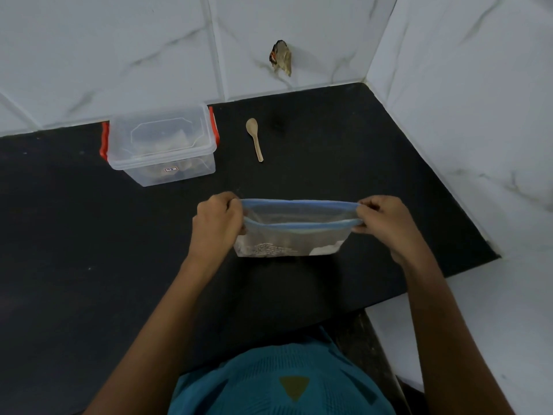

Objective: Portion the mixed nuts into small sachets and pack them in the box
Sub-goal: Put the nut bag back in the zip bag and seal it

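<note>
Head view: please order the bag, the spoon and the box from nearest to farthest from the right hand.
1. The bag: the right hand pinches its right end.
2. The spoon: ahead of the hand and to its left, lying on the counter.
3. The box: farthest, farther left than the spoon.

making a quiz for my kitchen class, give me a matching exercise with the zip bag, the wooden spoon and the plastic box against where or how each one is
Things
1. zip bag
2. wooden spoon
3. plastic box

States
A. lies untouched on the black counter
B. has red clips at its sides
C. pinched at its two ends by the left hand and the right hand, mouth open

Pairs: 1-C, 2-A, 3-B
</note>
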A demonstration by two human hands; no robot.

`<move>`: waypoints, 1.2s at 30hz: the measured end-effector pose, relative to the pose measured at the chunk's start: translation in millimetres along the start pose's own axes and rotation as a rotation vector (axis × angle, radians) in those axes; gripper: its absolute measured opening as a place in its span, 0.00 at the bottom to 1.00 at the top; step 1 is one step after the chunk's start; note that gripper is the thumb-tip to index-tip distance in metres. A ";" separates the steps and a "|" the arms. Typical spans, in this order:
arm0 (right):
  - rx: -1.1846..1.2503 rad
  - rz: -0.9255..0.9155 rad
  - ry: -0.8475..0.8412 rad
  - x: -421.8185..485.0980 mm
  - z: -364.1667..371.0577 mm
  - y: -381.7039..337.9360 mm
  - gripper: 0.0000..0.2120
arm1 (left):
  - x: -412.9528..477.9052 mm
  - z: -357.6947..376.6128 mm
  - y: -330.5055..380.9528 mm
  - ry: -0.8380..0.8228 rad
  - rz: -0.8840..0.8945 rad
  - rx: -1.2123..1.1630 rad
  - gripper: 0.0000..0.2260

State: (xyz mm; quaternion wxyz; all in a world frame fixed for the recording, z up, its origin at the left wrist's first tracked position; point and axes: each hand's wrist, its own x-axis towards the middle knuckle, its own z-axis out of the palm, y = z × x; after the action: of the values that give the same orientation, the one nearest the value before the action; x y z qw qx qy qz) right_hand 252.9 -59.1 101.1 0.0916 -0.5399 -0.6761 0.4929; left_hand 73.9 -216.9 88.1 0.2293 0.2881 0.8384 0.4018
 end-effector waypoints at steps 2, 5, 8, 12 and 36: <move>0.011 0.016 -0.008 -0.4 1.7 -0.3 0.05 | 0.8 0.7 -1.9 -0.023 -0.020 0.010 0.08; 0.048 0.038 -0.049 -1.3 2.4 1.0 0.05 | 5.3 3.7 -4.7 -0.049 -0.116 -0.079 0.08; 0.191 0.071 -0.037 -2.1 2.0 4.2 0.05 | 4.2 4.9 -6.7 -0.069 -0.256 -0.359 0.06; 0.222 0.133 0.063 -3.1 6.6 10.8 0.05 | -3.8 9.5 -14.0 -0.040 -0.317 -0.478 0.03; 1.019 0.388 -0.351 2.1 7.1 29.0 0.15 | -0.2 9.3 -21.7 -0.582 -0.750 -1.058 0.15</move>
State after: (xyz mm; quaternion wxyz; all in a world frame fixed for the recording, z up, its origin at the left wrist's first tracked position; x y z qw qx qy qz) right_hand 266.0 -63.5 74.6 0.1348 -0.4517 -0.2467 0.8467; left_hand 73.4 -223.0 65.3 0.6761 -0.0741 0.4783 0.5556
